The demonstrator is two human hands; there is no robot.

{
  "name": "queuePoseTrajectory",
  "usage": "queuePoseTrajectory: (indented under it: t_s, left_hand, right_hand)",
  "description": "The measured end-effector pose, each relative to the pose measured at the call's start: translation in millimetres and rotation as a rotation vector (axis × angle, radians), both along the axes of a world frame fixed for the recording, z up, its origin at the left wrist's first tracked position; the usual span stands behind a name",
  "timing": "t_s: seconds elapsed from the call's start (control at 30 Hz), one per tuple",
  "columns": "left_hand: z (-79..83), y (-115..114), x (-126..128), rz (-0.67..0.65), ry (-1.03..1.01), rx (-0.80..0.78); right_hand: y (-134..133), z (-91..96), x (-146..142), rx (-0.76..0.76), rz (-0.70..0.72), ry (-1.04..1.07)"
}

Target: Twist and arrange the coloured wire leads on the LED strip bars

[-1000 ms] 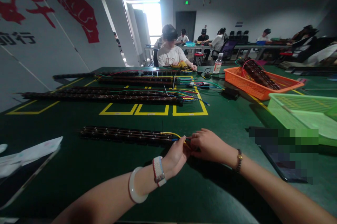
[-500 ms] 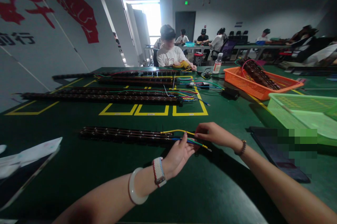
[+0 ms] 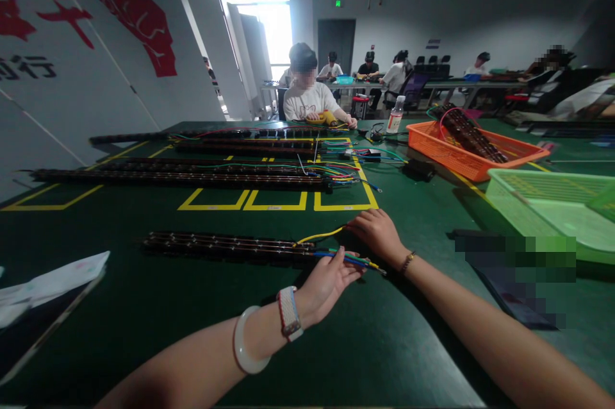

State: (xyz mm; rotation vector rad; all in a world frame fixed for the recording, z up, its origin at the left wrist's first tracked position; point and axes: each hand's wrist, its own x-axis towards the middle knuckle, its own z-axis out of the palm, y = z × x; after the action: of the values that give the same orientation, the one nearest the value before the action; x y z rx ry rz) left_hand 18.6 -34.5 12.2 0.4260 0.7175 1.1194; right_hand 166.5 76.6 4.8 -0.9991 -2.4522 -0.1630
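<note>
A long black wire harness (image 3: 225, 245) lies across the green table in front of me, its coloured ends pointing right. My left hand (image 3: 331, 281), palm turned up, has its thumb over the blue and green wires (image 3: 353, 259), which rest across the fingers and end in metal lugs. Pinched in my right hand (image 3: 377, 229) is the end of a yellow wire (image 3: 319, 235), drawn up and away from the others. The fingertips of that hand are partly hidden behind its back.
Several similar harnesses (image 3: 192, 177) lie farther back over yellow tape outlines. To the right stand an orange basket (image 3: 446, 152) and a light green basket (image 3: 523, 204). A bottle (image 3: 396, 115) is near a person (image 3: 310, 98) seated across the table. Papers (image 3: 57, 284) lie at left.
My right hand has moved up and slightly away, pulling the yellow wire apart from the blue and green wires. My left hand stays almost in place.
</note>
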Motion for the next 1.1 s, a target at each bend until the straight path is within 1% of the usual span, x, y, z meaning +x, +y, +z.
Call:
queuePoseTrajectory:
  t_s: [0.1,0.17,0.23,0.3,0.37,0.4,0.43,0.5,0.6,0.7,0.83,0.9,1.03,1.1]
  left_hand:
    - [-1.0,1,0,0.0,0.004,-0.004]
    - [-0.6,1,0,-0.003,0.007,-0.014]
    - [0.2,1,0,-0.008,0.003,-0.023]
    - [1.4,1,-1,-0.013,-0.002,-0.029]
    - [2.9,0,-1,-0.012,0.003,-0.033]
    - [3.6,0,-1,-0.011,0.007,-0.038]
    - [4.3,0,-1,-0.009,0.012,-0.043]
    - [5.2,0,-1,-0.007,0.013,-0.042]
    - [5.3,0,-1,-0.021,0.002,-0.012]
    - [4.3,-1,-2,-0.039,-0.01,0.02]
    - [1.6,0,-3,-0.038,0.003,0.024]
    - [0.3,0,-4,-0.046,0.012,0.015]
    - [-0.2,0,-4,-0.076,0.018,-0.006]
    - [0.2,0,-3,-0.075,0.021,-0.009]
  right_hand:
    - [3,-3.1,1,-0.112,0.074,0.032]
    - [4,-0.4,6,-0.229,0.086,0.147]
    - [4,6.8,15,-0.423,0.042,0.284]
    - [3,16.6,25,-0.719,0.016,0.337]
    - [2,26.2,34,-1.013,0.058,0.275]
    - [2,30.1,37,-1.121,0.095,0.22]
    - [1,33.4,39,-1.195,0.132,0.165]
    - [-2,37.6,40,-1.286,0.206,0.058]
    - [-6,39.8,38,-1.373,0.29,-0.063]
    - [-8,39.9,37,-1.375,0.305,-0.088]
    - [-7,40.6,36,-1.247,0.245,-0.021]
    - [-6,40.6,35,-1.113,0.188,-0.021]
    - [-5,35.7,31,-0.724,0.06,-0.066]
    - [-4,30.2,28,-0.583,0.014,-0.073]
